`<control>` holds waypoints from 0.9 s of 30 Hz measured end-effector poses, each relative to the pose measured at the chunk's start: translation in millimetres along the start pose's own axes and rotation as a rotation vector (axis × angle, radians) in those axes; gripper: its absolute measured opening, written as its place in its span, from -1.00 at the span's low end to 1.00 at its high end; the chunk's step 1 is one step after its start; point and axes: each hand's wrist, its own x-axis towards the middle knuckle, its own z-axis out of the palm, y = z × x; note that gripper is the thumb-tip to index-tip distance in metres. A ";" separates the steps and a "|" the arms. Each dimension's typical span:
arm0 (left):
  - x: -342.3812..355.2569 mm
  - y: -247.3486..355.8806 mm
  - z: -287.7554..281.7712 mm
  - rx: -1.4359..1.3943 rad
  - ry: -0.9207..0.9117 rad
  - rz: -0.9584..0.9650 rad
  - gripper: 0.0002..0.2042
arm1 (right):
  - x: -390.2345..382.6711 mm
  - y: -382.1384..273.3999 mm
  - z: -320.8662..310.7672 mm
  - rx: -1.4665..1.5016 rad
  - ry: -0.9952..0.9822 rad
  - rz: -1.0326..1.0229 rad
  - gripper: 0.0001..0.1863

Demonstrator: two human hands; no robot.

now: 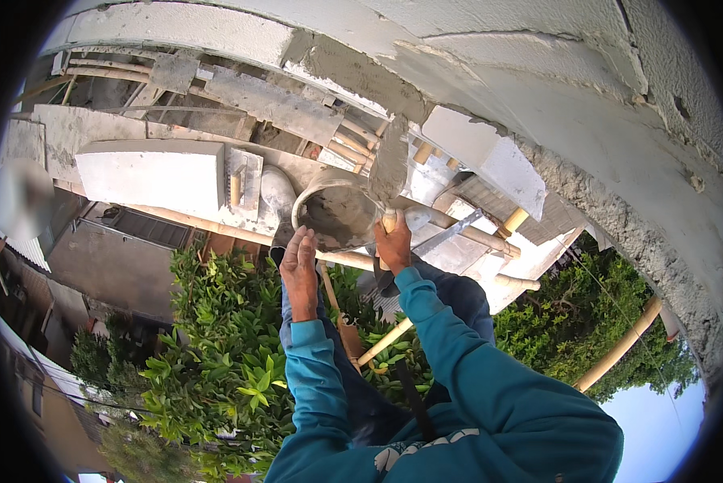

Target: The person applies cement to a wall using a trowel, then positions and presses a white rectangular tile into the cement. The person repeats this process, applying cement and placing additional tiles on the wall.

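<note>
My right hand point(393, 243) is closed round the light wooden handle of a trowel point(391, 157). Grey wet mortar covers the trowel's blade, which points away from me over the bucket's far right rim. The round bucket point(299, 211) is coated with mortar and has more grey mortar point(341, 217) inside. At its near left rim is my left hand point(299, 270), fingers stretched out and touching or very close to the rim. Beyond the trowel, fresh mortar point(361, 76) lies along the top of a curved course of pale blocks, beside a white block point(490, 153).
A long white block point(152, 173) and a flat float with a handle point(245, 185) lie on the scaffold planks to the left. Bamboo poles point(389, 341) and a metal straightedge point(450, 232) are near my legs. Leafy branches point(216, 338) show far below; a rough wall point(619, 193) curves along the right.
</note>
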 end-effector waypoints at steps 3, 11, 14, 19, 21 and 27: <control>-1.9 0.3 -1.2 0.030 0.016 -0.012 -0.47 | 30.5 1.3 -7.1 0.090 -0.041 -0.026 -0.60; -7.5 -1.5 4.1 0.081 0.001 -0.026 -0.51 | 60.4 14.3 24.7 -0.107 0.043 -0.188 -0.61; -2.5 5.0 6.4 0.070 0.012 0.014 -0.51 | 33.1 4.8 13.5 -0.139 -0.003 -0.237 -0.58; -1.9 -5.3 6.8 0.120 -0.005 0.004 -0.52 | 84.6 -47.4 26.7 -0.090 0.024 -0.458 -0.56; -2.0 -11.6 5.8 0.122 0.017 0.026 -0.53 | 99.8 -48.2 32.5 -0.181 0.007 -0.462 -0.57; 0.4 -19.4 3.8 0.077 0.018 0.037 -0.53 | 21.6 28.2 -26.5 -0.433 -0.178 -0.285 -0.57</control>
